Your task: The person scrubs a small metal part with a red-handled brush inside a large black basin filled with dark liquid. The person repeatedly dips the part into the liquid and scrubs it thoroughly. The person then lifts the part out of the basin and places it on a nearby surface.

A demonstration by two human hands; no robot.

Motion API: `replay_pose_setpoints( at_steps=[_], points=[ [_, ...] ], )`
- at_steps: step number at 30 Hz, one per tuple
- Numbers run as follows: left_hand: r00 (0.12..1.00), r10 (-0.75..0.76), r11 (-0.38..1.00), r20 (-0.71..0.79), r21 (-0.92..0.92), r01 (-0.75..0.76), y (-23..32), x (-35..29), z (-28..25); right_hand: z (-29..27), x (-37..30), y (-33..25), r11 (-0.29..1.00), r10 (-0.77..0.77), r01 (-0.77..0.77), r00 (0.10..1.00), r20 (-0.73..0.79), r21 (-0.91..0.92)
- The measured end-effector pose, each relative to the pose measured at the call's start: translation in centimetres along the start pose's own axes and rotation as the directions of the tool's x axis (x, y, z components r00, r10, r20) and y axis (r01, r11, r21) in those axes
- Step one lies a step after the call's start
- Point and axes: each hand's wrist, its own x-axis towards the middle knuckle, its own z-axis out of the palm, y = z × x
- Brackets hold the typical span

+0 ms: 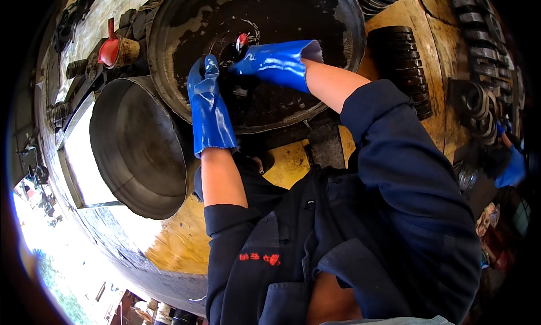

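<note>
Both hands wear long blue rubber gloves and are over a wide round basin (354, 21) of dark, wet liquid. My left hand (205, 82) is closed, thumb up, near the basin's near left side, around something dark that I cannot make out. Across from it, my right hand (265, 63) reaches in from the right with its fingers bent down and closed. A small thing with a red and white end (242, 41) shows at the far side of those fingers; its kind is unclear. Dark shapes between the hands blend into the liquid.
An empty-looking deep metal tub (138, 150) leans left of the basin. Beyond it stand a red cup with a handle (109, 50) and a stained pot (129, 52). Black ribbed rings (397, 63) lie stacked at right, with more dark parts (479, 54) beyond. Another person's blue glove (511, 167) shows far right.
</note>
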Motion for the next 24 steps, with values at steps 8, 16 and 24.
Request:
replay_pose_setpoints(
  at_steps=[8,16,24],
  points=[
    [0.999,0.014,1.0,0.032,0.024,-0.015,-1.2,1.0,-0.6,2.3,3.0,-0.5,0.694,0.229,-0.075,0.966,0.121,-0.716],
    [0.998,0.032,0.999,0.05,-0.021,-0.031,0.7,0.0,0.8,1.5,4.5,3.7,0.378,-0.543,0.107,0.83,-0.127,-0.92],
    [0.997,-0.023,0.989,0.067,-0.147,0.033,-0.2,0.6,0.3,0.0,2.1,1.6,-0.026,-0.787,0.329,0.575,0.222,-0.944]
  ],
)
